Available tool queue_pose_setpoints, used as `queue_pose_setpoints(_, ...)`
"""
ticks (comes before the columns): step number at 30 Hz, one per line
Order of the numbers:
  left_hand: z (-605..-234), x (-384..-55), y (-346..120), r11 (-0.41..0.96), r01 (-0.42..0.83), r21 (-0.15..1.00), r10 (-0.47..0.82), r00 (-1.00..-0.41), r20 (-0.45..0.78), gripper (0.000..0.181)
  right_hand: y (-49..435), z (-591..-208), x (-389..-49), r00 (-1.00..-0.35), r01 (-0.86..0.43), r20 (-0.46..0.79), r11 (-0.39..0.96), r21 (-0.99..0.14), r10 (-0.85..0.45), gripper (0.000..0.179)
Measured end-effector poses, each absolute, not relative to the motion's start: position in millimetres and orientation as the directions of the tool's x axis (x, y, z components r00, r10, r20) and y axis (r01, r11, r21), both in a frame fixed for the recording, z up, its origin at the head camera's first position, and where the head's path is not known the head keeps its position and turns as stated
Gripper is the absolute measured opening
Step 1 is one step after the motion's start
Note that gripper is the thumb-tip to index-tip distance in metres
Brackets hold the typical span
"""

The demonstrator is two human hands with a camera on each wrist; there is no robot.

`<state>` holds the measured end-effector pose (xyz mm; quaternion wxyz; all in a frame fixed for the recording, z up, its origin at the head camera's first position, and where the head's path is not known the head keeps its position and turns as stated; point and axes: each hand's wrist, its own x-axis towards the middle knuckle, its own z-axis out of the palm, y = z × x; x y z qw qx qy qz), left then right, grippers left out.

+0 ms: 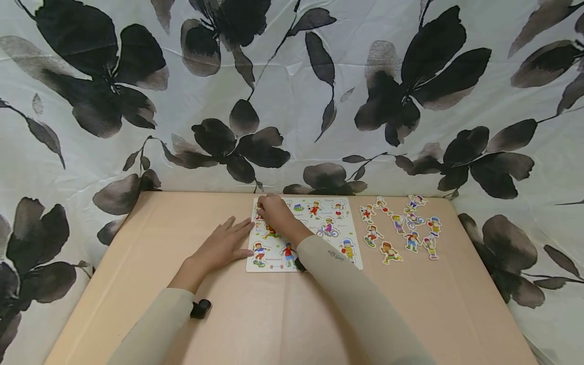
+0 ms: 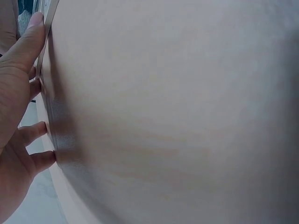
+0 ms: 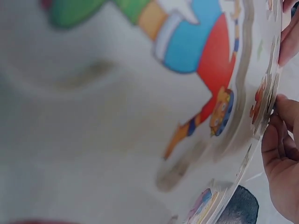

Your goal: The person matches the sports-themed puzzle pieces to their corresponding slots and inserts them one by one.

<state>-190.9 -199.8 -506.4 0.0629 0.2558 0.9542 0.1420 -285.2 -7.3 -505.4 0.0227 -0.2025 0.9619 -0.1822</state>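
A white board [image 1: 298, 266] printed with cartoon children doing sports lies near the back edge of the table. My right hand [image 1: 276, 215] is over its upper left part, fingers curled. In the right wrist view, the thumb and bent fingers of the right hand [image 3: 282, 149] pinch at a small reddish cartoon cutout [image 3: 258, 105] by the board's surface, its far side hidden by the fingertips. My left hand [image 1: 222, 243] rests with spread, fairly straight fingers at the board's left edge. The left wrist view shows the left hand's thumb [image 2: 30, 42] along that edge.
Several loose cartoon cutouts [image 1: 412, 240] with white borders lie scattered to the right of the board. The tan table [image 1: 255, 324] extends toward me. Behind it hangs a white cloth [image 1: 310, 116] with dark flowers. A small black device [image 1: 201, 308] sits at my left wrist.
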Motion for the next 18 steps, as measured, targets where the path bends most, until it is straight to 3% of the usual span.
queue_pose_setpoints(11,-513.0,-192.0,-201.0,0.828,0.480,0.292,0.509,-0.860,-0.032,0.083,-5.4,-502.4,-284.8,-0.924,-0.361,0.004,0.868,-0.343,-0.382,0.018)
queue_pose_setpoints(18,-515.6,-193.3,-201.3,0.839,0.465,0.282,0.499,-0.865,-0.059,0.084,15.4,-479.1,-280.0,-0.914,-0.389,0.059,0.828,-0.404,-0.400,0.021)
